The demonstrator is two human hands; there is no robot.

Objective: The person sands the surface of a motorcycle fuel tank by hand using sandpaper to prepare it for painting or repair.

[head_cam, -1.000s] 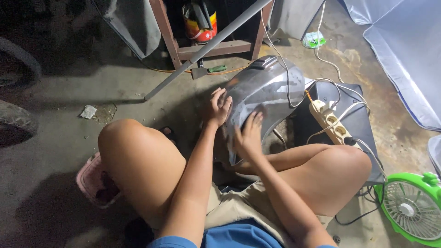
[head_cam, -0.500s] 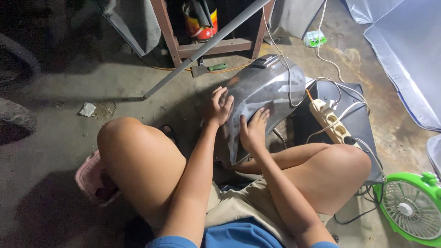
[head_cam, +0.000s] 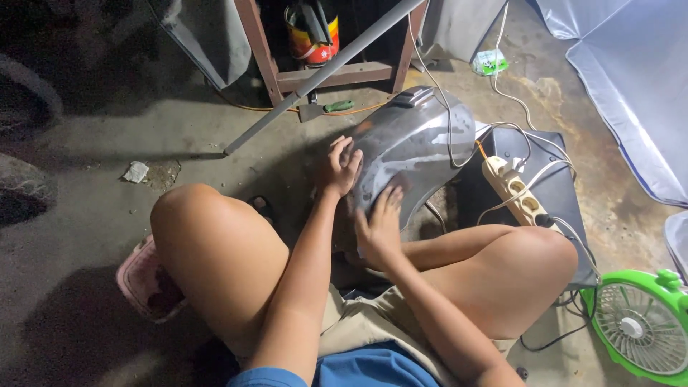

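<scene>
A curved, shiny grey metal panel stands on the concrete floor between my knees. My left hand grips its left edge, fingers wrapped over the rim. My right hand lies flat against the lower front of the panel, fingers spread. White cables drape over the top of the panel.
A white power strip with plugs rests on a dark box at the right. A green fan sits at the bottom right. A grey pipe leans across a wooden frame. A green-handled tool lies beyond the panel.
My right hand has slid a little down and left over the panel's face. My left hand has stayed on the left edge.
</scene>
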